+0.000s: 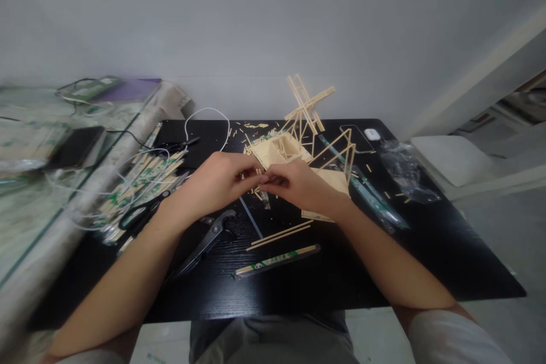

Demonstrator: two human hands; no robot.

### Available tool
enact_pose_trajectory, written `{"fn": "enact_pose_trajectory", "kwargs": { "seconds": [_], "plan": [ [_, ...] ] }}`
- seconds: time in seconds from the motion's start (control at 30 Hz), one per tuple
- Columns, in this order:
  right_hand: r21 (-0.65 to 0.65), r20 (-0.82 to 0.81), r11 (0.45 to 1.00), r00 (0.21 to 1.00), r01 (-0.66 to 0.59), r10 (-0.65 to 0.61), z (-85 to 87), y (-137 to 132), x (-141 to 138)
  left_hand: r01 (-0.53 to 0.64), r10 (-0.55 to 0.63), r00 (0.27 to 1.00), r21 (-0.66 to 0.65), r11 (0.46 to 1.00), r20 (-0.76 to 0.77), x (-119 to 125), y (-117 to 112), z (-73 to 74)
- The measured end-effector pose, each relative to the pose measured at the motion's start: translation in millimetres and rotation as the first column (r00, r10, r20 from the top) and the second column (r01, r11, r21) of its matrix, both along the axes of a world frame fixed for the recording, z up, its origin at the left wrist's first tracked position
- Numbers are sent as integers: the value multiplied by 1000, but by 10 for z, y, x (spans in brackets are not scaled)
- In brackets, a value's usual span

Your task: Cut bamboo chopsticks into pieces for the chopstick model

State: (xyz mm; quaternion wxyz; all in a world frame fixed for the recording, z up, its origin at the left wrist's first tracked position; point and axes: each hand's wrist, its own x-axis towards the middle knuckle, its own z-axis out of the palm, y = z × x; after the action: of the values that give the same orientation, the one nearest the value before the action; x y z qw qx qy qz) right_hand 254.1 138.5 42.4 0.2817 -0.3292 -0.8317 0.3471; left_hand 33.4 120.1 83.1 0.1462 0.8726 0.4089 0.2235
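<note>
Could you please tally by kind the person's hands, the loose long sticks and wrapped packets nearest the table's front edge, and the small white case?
Left hand and right hand: 2
Loose long sticks: 2
Wrapped packet: 1
Small white case: 1
Total: 6

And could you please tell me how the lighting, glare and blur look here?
Head view: dim, greyish light; head view: soft glare on the black table near its front edge; head view: the dark item at left blurred, and detail where the left hand meets the right hand too small to tell.
</note>
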Motion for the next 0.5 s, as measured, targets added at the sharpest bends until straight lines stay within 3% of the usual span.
{"fn": "enact_pose_trajectory", "kwargs": {
  "seconds": [0.13,0.27,0.4,0.5],
  "plan": [
    [12,20,1000,1000,-19,19,-20,0,-5,23,-24,1000,32,999,15,-7,13,3],
    [-74,14,996,999,-51,52,-64,10,-21,2,-7,998,73,997,65,-33,-25,52],
    [-95,7,995,999,-40,41,-58,58,17,-194,138,942,161,968,306,-96,-87,130],
    [-51,74,999,997,7,-3,4,115,121,-418,229,779,210,884,584,-224,-41,169]
  ]
}}
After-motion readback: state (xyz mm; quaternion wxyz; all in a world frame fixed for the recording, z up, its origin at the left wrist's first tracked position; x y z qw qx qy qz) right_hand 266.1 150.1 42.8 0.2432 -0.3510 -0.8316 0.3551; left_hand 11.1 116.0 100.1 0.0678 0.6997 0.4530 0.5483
